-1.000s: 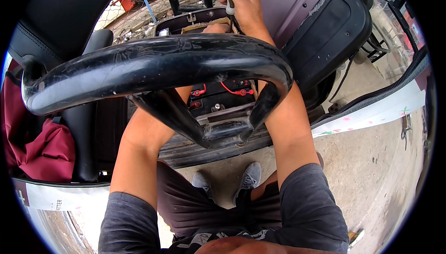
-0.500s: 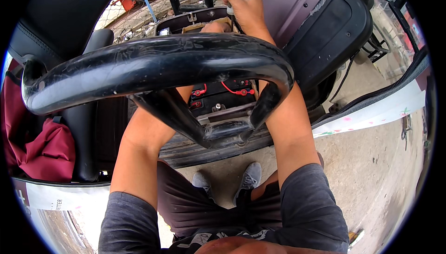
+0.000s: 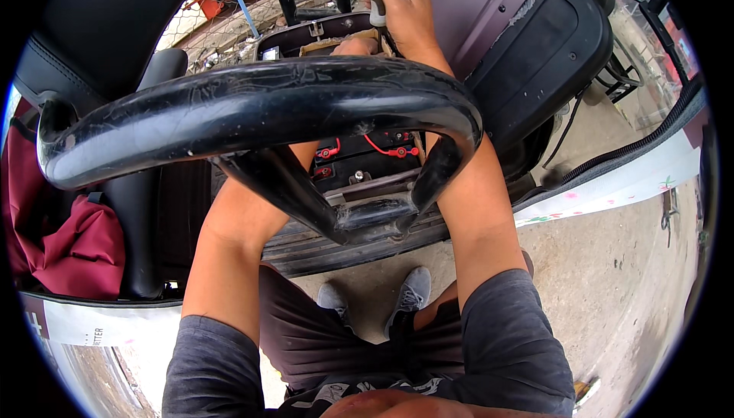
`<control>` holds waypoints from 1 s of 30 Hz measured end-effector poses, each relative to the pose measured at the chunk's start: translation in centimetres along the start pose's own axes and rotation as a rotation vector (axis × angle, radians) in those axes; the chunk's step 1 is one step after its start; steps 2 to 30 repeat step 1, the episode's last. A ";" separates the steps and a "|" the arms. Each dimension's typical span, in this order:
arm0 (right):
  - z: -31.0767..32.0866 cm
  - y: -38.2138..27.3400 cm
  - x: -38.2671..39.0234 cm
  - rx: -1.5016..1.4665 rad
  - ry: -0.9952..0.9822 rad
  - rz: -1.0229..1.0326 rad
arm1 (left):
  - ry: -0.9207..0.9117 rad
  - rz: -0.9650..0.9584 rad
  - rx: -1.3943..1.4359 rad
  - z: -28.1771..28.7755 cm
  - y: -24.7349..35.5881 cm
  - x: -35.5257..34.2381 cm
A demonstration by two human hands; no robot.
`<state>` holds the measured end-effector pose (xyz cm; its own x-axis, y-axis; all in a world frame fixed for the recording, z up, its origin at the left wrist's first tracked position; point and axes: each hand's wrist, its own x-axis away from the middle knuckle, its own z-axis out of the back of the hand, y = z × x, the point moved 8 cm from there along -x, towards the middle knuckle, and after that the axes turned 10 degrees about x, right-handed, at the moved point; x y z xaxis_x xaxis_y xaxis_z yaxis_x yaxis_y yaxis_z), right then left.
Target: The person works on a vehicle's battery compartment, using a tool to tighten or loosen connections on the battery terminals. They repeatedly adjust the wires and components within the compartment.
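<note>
My right hand (image 3: 409, 13) is closed around the grey-and-white handle of a screwdriver (image 3: 377, 6), held roughly upright over the far side of an open compartment. The screwdriver's dark shaft runs down behind a thick black bar, and its tip is hidden. My left hand (image 3: 355, 45) reaches under that bar to the compartment's far end. Only its back shows, so its fingers are out of sight. Between my forearms lie black batteries (image 3: 359, 165) with red-capped terminals and a red cable (image 3: 391, 150).
The curved black bar (image 3: 260, 104) crosses above both forearms. A raised seat panel (image 3: 527, 51) leans on the right. Left are a black backrest (image 3: 107, 20) and maroon cloth (image 3: 76, 250). Wire mesh (image 3: 229, 16) stands beyond the compartment.
My right hand has turned on the screwdriver; the thumb has shifted right, and more of the handle shows. My left hand stays nearly where it was.
</note>
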<state>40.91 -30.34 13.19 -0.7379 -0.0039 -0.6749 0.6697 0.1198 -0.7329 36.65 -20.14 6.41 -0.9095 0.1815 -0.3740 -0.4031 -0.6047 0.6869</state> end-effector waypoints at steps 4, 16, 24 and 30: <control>0.1 1.4 -0.6 -0.096 -0.044 -0.064 | -0.003 -0.002 0.003 -0.2 0.1 -0.1; 0.1 1.4 -0.6 -0.096 -0.044 -0.064 | -0.003 -0.002 0.003 -0.2 0.1 -0.1; 0.1 1.4 -0.6 -0.096 -0.044 -0.064 | -0.003 -0.002 0.003 -0.2 0.1 -0.1; 0.1 1.4 -0.6 -0.096 -0.044 -0.064 | -0.003 -0.002 0.003 -0.2 0.1 -0.1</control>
